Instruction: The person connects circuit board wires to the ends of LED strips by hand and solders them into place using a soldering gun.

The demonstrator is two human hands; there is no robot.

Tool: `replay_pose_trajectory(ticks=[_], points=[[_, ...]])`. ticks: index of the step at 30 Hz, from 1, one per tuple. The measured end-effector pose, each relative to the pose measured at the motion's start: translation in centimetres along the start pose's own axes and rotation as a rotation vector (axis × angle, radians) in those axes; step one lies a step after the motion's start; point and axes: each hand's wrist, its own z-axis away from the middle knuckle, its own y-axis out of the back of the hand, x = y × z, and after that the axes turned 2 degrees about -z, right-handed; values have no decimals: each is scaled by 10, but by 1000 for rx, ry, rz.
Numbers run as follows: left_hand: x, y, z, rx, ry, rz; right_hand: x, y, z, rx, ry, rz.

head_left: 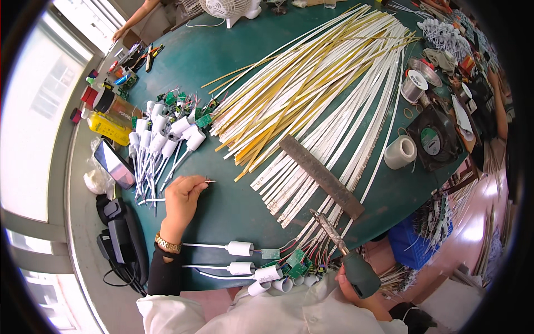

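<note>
My left hand (184,196) is closed in a pinch over the green table, left of the strips. A short, thin tip pokes out from its fingertips, too small to name. At the near right, my right hand (348,285) is wrapped round the dark handle of a soldering iron (359,271). The iron's metal end points up and left, over the near ends of the white strips (278,195). Below it lie green circuit boards (297,263) with thin wires, beside white cylindrical sockets (240,248) on white cables. A dark metal bar (321,177) rests across the strips.
More sockets (161,139) with boards and cables pile up at the left. A phone (114,163), a yellow bottle (108,128) and a black case (121,239) line the left edge. Solder spools (414,86), a white roll (400,152) and a black fan (436,139) stand right.
</note>
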Motion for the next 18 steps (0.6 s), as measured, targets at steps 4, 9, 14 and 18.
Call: replay_pose_trajectory(ticks=[4, 9, 14, 18], points=[[-13, -5, 2, -21, 40, 117, 4, -2, 8, -70, -88, -70], [-14, -6, 0, -21, 53, 201, 2, -3, 6, -33, -73, -80], [-8, -7, 2, -35, 21, 264, 9, -7, 15, -52, -120, -144], [-5, 5, -3, -187, -23, 345, 10, -7, 17, -48, -131, -154]])
